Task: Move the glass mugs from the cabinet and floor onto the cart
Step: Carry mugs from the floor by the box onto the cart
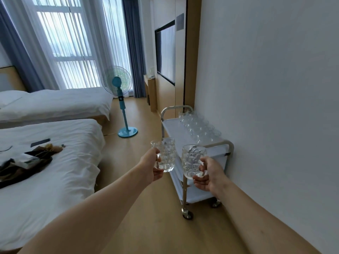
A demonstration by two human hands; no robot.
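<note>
Clear dimpled glass forms both mugs carried at mid-frame. The left hand (150, 166) has its fingers curled through the handle of the left mug (166, 154), held upright above the wood-look floor (146, 217). The right hand (208, 177) grips the handle of the right mug (192, 161) in the same way, also upright; the two mugs are just beside each other, not touching. Both mugs are in the air in front of the near end of the cart (185, 198), a white wheeled unit with metal tube rails standing against the white wall (266, 107). On the cart's top shelf, a row of glass mugs (200, 125) runs along the wall-side edge from the near end to the far end. Further back stand a blue pedestal fan (120, 99) and two white beds (55, 162).
</note>
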